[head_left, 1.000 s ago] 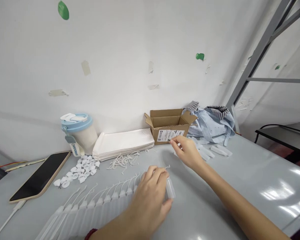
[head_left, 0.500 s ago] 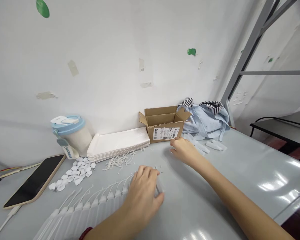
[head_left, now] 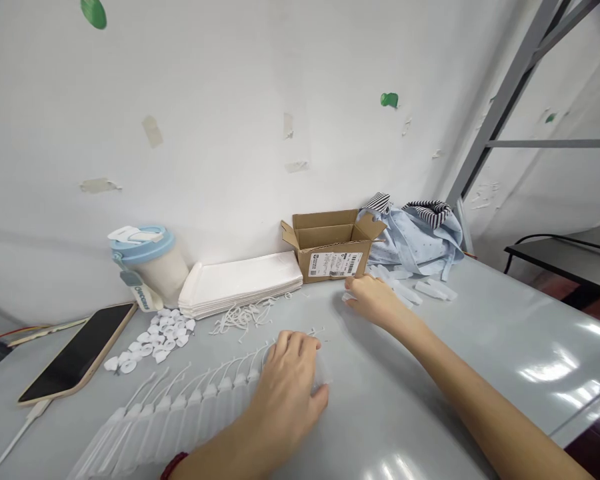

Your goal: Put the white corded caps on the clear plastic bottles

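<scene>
Right hand has dipped since a second ago: the fingertips were up against the view of the label on the cardboard box, and now they're just below the box's lower edge, close to the surface. It's curled beside some loose clear tubes, but I can't tell whether it has hold of one.

Left hand is palm down at the right end of a row of capped tubes, thumb out to the side. A see-through tube shows between its fingers and thumb (super hard to make out against the grey), and I can't say if it's gripped or only covered. Strings stick up from the caps all along that row.

Behind the row there's a tangle of white strings, with a heap of small white caps left of it. A stack of white paper sits between the box and a cup with a blue lid. Phone lies far left, cable plugged in, and pale blue fabric is bunched up right of the box.
</scene>
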Available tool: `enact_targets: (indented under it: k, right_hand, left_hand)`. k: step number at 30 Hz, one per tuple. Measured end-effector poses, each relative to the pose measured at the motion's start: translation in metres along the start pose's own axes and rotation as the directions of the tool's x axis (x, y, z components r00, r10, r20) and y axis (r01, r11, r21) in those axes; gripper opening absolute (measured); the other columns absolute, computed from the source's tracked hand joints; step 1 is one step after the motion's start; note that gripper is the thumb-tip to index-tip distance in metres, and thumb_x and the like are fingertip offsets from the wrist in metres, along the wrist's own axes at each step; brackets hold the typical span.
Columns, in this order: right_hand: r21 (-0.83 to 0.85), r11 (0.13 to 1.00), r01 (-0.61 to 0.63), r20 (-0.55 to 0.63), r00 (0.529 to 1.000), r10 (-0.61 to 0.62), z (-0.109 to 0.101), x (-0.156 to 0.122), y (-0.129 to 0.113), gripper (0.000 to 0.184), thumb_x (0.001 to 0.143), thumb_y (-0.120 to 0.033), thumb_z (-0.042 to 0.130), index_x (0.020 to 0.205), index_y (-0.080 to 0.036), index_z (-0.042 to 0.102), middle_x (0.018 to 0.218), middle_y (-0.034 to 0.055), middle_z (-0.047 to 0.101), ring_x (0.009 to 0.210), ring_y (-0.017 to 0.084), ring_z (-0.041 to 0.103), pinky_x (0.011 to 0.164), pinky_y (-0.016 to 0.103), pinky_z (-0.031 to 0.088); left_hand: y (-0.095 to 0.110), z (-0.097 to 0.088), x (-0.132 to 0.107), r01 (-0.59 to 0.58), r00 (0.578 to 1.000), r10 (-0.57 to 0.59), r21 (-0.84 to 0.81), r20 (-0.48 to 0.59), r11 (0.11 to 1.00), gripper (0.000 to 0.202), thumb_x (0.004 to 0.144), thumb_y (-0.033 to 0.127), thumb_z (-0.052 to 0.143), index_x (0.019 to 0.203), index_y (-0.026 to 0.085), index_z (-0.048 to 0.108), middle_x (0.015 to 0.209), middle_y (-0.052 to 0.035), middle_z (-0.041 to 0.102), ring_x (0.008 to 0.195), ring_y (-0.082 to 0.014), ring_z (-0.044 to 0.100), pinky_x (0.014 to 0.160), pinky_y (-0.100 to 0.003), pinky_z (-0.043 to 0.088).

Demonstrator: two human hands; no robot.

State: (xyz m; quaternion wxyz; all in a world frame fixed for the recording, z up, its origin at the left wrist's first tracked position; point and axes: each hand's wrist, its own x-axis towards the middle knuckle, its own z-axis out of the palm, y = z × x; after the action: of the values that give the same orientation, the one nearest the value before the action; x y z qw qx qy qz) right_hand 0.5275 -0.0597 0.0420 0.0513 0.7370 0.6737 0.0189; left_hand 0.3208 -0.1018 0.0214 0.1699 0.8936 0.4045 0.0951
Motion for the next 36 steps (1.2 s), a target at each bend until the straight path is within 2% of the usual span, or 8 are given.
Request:
enact_targets:
  k: [5,9,13,20,25,28,32,36]
  right_hand:
    - [0.022,1.0,-0.015,0.029,0.999,0.014,0.0,0.001,0.001,0.029,0.092,-0.03,0.058,0.118,-0.016,0.057,0.119,0.0085,0.06,0.1,0.022,0.062,0.084,0.043,0.053]
    - [0.058,0.998,-0.031,0.05,0.998,0.028,-0.001,0.0,0.001,0.029,0.092,-0.03,0.057,0.119,-0.016,0.057,0.119,0.0084,0.06,0.099,0.022,0.062,0.083,0.042,0.053]
    - [0.13,0.991,-0.033,0.034,0.999,0.028,0.002,-0.002,0.0,0.029,0.093,-0.03,0.057,0.118,-0.016,0.057,0.118,0.0082,0.06,0.098,0.021,0.063,0.082,0.042,0.054]
    - [0.429,0.899,0.092,-0.276,0.961,0.034,0.003,0.002,-0.002,0.025,0.088,-0.019,0.058,0.112,-0.013,0.058,0.102,0.01,0.065,0.093,0.022,0.062,0.078,0.036,0.049]
    - [0.666,0.683,0.3,-0.487,0.868,0.094,-0.001,-0.005,-0.012,0.019,0.088,-0.028,0.052,0.105,-0.02,0.055,0.098,0.0081,0.063,0.08,0.02,0.06,0.069,0.033,0.049]
    - [0.772,0.51,0.38,-0.508,0.85,0.135,-0.001,-0.013,-0.025,0.012,0.087,-0.032,0.054,0.093,-0.022,0.051,0.09,0.0053,0.062,0.075,0.018,0.061,0.062,0.029,0.05]
    - [0.834,0.323,0.447,-0.503,0.857,0.112,0.003,-0.024,-0.046,0.019,0.085,-0.034,0.058,0.074,-0.022,0.047,0.084,0.0023,0.059,0.075,0.016,0.06,0.064,0.027,0.05]
    - [0.925,0.011,0.38,-0.381,0.925,0.017,0.007,-0.034,-0.061,0.023,0.079,-0.034,0.068,0.07,-0.021,0.051,0.084,0.0005,0.056,0.071,0.013,0.055,0.06,0.025,0.046]
  left_hand:
    - [-0.005,-0.02,0.012,0.085,0.996,-0.085,0.063,-0.007,0.994,0.03,0.089,0.033,0.054,0.112,0.014,0.059,0.111,-0.0126,0.064,0.108,-0.0298,0.057,0.089,-0.045,0.048]
    - [-0.026,-0.039,0.043,0.187,0.982,-0.188,0.163,-0.011,0.969,0.031,0.1,0.026,0.035,0.109,0.01,0.06,0.085,-0.0101,0.068,0.084,-0.0261,0.066,0.076,-0.045,0.053]
    - [-0.045,-0.043,0.072,0.165,0.983,-0.179,0.225,0.04,0.96,0.031,0.092,0.031,0.058,0.119,0.016,0.056,0.118,-0.0082,0.06,0.097,-0.0216,0.063,0.081,-0.041,0.054]
    - [-0.06,-0.037,0.087,0.146,0.987,-0.155,0.164,0.043,0.976,0.031,0.092,0.03,0.058,0.12,0.016,0.055,0.12,-0.0089,0.059,0.1,-0.0227,0.062,0.083,-0.043,0.053]
    - [-0.06,-0.057,0.066,0.125,0.992,-0.125,-0.024,0.005,0.992,0.027,0.092,0.031,0.058,0.115,0.015,0.058,0.114,-0.0078,0.062,0.095,-0.0208,0.063,0.081,-0.041,0.054]
    - [-0.054,-0.068,0.044,0.115,0.99,-0.127,-0.175,-0.056,0.978,0.015,0.09,0.026,0.057,0.085,0.016,0.067,0.089,-0.0039,0.07,0.083,-0.0193,0.065,0.077,-0.034,0.052]
    - [-0.051,-0.068,0.023,0.132,0.976,-0.188,-0.38,-0.114,0.916,0.018,0.082,0.026,0.053,0.073,0.018,0.067,0.079,-0.0025,0.072,0.079,-0.0202,0.067,0.073,-0.03,0.051]
    - [-0.053,-0.063,0.018,0.163,0.964,-0.252,-0.549,-0.089,0.82,0.02,0.078,0.031,0.054,0.072,0.016,0.066,0.071,-0.0036,0.069,0.07,-0.0193,0.065,0.062,-0.028,0.052]
